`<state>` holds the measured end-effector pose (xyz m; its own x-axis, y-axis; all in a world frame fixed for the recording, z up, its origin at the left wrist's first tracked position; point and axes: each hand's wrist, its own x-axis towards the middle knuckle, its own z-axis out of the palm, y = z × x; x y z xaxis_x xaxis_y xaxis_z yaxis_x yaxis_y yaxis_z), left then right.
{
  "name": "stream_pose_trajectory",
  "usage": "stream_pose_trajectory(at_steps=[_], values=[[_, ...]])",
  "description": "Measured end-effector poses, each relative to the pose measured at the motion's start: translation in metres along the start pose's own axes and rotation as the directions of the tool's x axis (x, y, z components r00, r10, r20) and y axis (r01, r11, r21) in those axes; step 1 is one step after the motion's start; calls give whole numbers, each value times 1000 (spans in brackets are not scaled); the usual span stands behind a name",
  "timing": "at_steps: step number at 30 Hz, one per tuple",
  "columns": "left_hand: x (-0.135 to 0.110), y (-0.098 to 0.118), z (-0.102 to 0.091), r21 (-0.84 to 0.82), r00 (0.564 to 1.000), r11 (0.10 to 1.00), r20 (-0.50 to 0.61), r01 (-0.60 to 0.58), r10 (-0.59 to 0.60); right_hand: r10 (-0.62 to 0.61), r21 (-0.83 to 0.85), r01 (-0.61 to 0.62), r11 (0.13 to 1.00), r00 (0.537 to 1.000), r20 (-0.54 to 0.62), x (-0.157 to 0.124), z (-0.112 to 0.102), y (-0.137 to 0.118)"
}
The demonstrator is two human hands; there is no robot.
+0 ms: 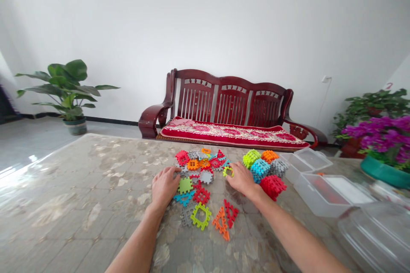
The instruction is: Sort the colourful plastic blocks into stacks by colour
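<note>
Two bare hands are at work over a patterned table scattered with toothed plastic pieces; I take twelve o'clock as straight ahead of the person, toward the wooden bench.

Leftmost, between ten and eleven o'clock, a leafy plant stands in a pot on the floor. At eleven, the left hand lies palm down beside the loose pieces, fingers loosely bent; I cannot tell whether it has hold of anything. Just right of it sit a light green square and a blue triangle, with a red square and a grey square around twelve. Behind them, the bench bears a red flowered cover.

At one o'clock, the right hand has its fingers partly closed at the right edge of a yellow-green frame; they look to be touching, but I cannot tell how firmly it is gripped. Beyond that wrist are stacks in green, blue, orange, grey and red. Farthest right, a clear plastic box and purple flowers stand at two.
</note>
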<state>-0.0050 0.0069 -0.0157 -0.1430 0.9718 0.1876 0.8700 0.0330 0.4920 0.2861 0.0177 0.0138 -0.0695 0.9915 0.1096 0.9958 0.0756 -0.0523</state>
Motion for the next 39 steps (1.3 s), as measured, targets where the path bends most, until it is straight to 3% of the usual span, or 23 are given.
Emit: stream_pose_trajectory(at_steps=[11,19,32,39], values=[[-1,1,-1,6,1000,1000,2,-4,4,-49,-128,53,990,998,38,0,-4,-1],[0,0,0,13,1000,1000,1,-6,6,-115,-142,135,981,984,136,-1,-14,-5],[-1,1,-1,0,1000,1000,2,-2,2,-31,-32,32,999,999,25,1,-6,3],[0,0,-1,4,1000,1000,12,1,-1,-72,-40,70,997,997,-38,-5,-25,0]])
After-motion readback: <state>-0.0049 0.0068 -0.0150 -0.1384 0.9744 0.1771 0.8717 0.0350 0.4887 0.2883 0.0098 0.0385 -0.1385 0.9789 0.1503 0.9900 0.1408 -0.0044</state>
